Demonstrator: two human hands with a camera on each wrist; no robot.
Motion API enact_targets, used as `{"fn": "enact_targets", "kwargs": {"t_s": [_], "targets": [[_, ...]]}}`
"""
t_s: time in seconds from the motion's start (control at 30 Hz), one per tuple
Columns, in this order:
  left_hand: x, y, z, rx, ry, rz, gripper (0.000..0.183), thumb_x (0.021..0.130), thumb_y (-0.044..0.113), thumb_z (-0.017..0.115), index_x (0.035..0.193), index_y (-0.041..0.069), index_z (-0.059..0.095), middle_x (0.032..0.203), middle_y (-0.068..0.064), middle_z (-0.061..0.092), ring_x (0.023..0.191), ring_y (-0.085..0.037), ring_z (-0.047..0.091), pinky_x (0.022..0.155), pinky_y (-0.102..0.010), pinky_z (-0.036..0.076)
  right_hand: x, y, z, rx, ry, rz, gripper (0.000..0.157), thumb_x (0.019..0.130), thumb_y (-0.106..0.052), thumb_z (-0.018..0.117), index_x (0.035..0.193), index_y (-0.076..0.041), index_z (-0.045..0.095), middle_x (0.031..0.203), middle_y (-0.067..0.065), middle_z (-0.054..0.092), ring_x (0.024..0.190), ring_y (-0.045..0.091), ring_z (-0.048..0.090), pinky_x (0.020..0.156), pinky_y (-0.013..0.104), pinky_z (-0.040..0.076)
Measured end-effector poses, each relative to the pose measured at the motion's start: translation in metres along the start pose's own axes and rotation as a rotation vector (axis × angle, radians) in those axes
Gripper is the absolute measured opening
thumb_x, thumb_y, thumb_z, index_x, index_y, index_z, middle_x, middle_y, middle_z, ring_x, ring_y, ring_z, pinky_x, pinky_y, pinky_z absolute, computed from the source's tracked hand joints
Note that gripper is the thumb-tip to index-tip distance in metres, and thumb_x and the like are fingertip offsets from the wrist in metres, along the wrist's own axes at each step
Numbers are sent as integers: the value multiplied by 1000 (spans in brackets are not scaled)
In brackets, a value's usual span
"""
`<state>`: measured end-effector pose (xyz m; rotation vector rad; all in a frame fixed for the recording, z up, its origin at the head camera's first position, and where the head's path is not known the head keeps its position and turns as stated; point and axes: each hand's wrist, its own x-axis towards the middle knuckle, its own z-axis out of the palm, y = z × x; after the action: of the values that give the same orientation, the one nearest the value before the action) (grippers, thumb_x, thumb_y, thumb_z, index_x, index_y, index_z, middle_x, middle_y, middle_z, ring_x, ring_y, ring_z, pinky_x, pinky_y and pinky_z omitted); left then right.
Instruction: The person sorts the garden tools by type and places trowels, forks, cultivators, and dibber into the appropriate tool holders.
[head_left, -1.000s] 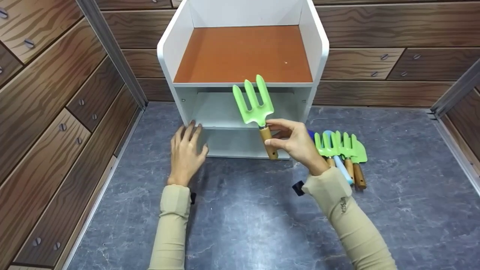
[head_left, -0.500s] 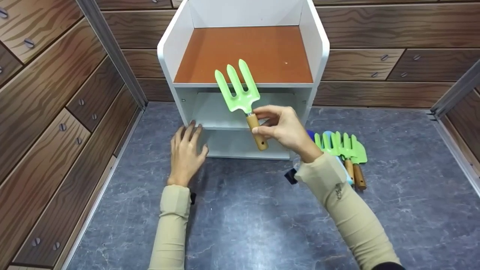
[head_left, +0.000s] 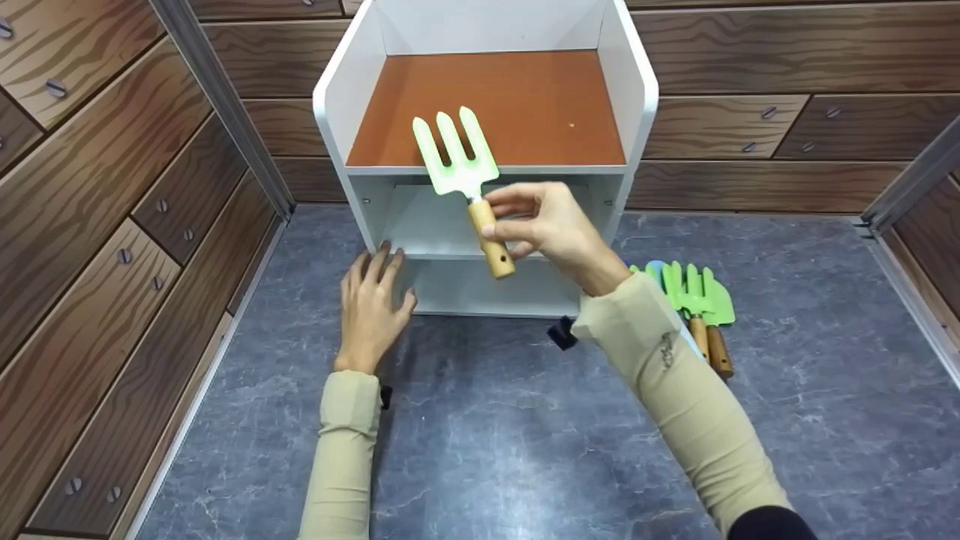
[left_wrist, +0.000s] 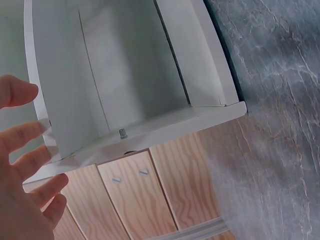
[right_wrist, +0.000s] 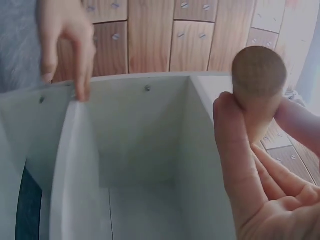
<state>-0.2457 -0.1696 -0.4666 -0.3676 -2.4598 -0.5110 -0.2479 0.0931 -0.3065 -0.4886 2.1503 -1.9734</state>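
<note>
Right hand: wooden handle of the green hand fork is pinched; fork is held tilted, tines up-left in head view, in front of the white shelf unit. Left hand is placed, fingers relaxed, at the unit's left front edge. Tool pile is partly covered by the right sleeve. Grey marbled floor, wood-patterned walls are seen.
</note>
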Motion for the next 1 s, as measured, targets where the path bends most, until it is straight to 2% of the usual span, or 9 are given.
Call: {"fn": "enact_targets", "kwargs": {"t_s": [0.33,0.57,1.0], "targets": [[0,-1,0,0,21,8,56,86,16,75,137,2,62,146,-17,53,131,-46,46,107,-62,37,21,-17,2,107,2,71,38,90,3,72,126,12,64,115,24,67,88,27,71,63,34,61],[-1,-1,2,-11,20,11,55,86,15,75,138,2,61,147,-17,53,131,-45,45,107,-62,36,29,-28,8,147,28,112,36,90,3,72,124,14,64,117,26,65,81,24,68,63,33,61],[-3,-2,3,-2,19,16,56,86,14,76,139,0,60,146,-20,53,130,-48,45,106,-64,37,57,-52,30,123,54,148,30,92,-8,75,115,10,69,105,22,70,73,21,68,69,31,61]]}}
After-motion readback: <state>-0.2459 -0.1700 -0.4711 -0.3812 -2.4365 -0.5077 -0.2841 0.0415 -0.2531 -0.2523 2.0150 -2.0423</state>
